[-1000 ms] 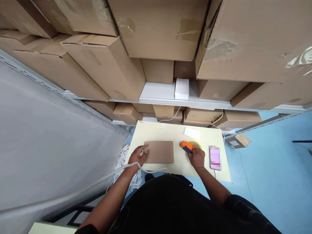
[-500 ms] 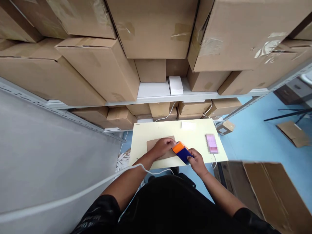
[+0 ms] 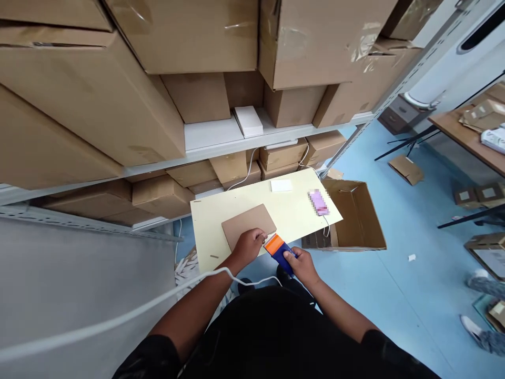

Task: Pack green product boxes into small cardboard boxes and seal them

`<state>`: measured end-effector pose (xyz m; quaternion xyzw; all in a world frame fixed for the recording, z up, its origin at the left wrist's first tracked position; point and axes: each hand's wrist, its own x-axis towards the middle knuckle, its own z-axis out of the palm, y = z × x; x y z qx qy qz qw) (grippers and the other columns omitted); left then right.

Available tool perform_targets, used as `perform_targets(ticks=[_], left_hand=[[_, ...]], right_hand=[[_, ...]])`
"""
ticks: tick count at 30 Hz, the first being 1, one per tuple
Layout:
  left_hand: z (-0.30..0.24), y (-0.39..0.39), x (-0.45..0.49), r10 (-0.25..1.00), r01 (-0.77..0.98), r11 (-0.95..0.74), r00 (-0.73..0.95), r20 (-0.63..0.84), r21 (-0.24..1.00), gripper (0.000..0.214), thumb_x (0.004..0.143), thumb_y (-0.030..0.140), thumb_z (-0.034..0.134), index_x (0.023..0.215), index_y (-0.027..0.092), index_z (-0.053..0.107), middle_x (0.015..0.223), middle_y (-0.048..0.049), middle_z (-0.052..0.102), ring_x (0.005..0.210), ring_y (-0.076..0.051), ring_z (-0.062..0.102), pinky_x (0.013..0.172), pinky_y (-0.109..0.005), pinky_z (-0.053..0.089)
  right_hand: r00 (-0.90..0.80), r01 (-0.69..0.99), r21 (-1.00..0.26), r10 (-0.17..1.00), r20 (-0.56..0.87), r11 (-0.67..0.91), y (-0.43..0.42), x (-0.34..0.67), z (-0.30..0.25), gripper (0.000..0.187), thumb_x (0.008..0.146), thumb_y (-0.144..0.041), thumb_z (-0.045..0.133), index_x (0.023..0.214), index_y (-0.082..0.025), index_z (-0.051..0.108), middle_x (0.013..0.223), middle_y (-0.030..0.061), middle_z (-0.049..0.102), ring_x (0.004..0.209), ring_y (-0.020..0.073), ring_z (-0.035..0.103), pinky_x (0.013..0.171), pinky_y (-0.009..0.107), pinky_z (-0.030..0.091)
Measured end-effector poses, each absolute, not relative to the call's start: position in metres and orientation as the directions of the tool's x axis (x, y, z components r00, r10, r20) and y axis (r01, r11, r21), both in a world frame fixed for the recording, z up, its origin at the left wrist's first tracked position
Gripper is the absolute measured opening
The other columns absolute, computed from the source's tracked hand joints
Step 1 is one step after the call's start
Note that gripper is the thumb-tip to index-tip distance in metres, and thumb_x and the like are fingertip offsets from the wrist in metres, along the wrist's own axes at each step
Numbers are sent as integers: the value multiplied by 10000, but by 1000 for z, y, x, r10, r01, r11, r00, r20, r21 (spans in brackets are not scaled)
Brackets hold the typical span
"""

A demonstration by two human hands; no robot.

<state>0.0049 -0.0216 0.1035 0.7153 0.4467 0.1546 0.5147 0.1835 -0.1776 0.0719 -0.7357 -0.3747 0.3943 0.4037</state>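
My right hand (image 3: 303, 264) is closed around the dark blue part of a small blue and orange box (image 3: 279, 251), thumb on top. The box is tilted, its orange end towards my left hand (image 3: 249, 247). That hand's fingers are pinched together right beside the orange end, and what they hold, if anything, is too small to make out. Beneath my left hand a flat brown cardboard piece (image 3: 246, 220) lies on the pale yellow table (image 3: 209, 231).
A white pad (image 3: 281, 185) and a pink, blurred phone-like object (image 3: 317, 202) lie on the table. Shelves of cardboard boxes (image 3: 209, 97) rise behind it. An open carton (image 3: 355, 213) stands on the floor at right. A white cable (image 3: 158, 302) crosses in front of my left arm. Another person's legs (image 3: 487, 337) show far right.
The view has swung to the right, bringing the open carton's inside and another person's legs into sight. The box has turned in my right hand, and my left fingers have drawn back slightly from its orange end.
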Motion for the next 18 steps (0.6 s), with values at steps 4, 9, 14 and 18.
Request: perform_targets(ticks=[4, 9, 14, 18], left_hand=[[104, 17, 42, 809, 602, -299, 572, -138, 741, 337, 981, 380, 461, 872, 193, 720, 884, -80, 740, 855, -244, 664, 781, -342, 487], [84, 77, 114, 643, 707, -584, 703, -304, 398, 310, 964, 295, 509, 975, 153, 785, 1072, -162, 752, 1030, -304, 668, 914, -386, 489], [43, 94, 174, 578, 739, -624, 654, -488, 253, 241, 843, 313, 699, 874, 94, 795, 996, -251, 749, 1027, -369, 687, 927, -446, 497], [21, 96, 189, 565, 762, -632, 578, -589, 142, 241, 774, 291, 758, 859, 68, 788, 922, -275, 740, 967, -388, 695, 874, -479, 512]], right_hand=[[463, 80, -860, 783, -415, -503, -201, 223, 55, 578, 828, -727, 636, 585, -223, 493, 528, -31, 488, 538, 139, 444, 512, 248, 343], [291, -302, -679, 614, -734, -669, -225, 273, 26, 554, 888, -712, 572, 768, -185, 693, 685, 73, 721, 667, 247, 694, 615, 330, 543], [16, -505, -452, 516, -857, -735, -212, 279, -10, 553, 951, -674, 521, 966, -167, 740, 929, 134, 794, 832, 263, 773, 774, 386, 621], [-138, -542, -384, 530, -837, -748, -200, 266, -36, 553, 992, -656, 469, 1020, -159, 708, 877, 112, 776, 803, 245, 762, 762, 405, 631]])
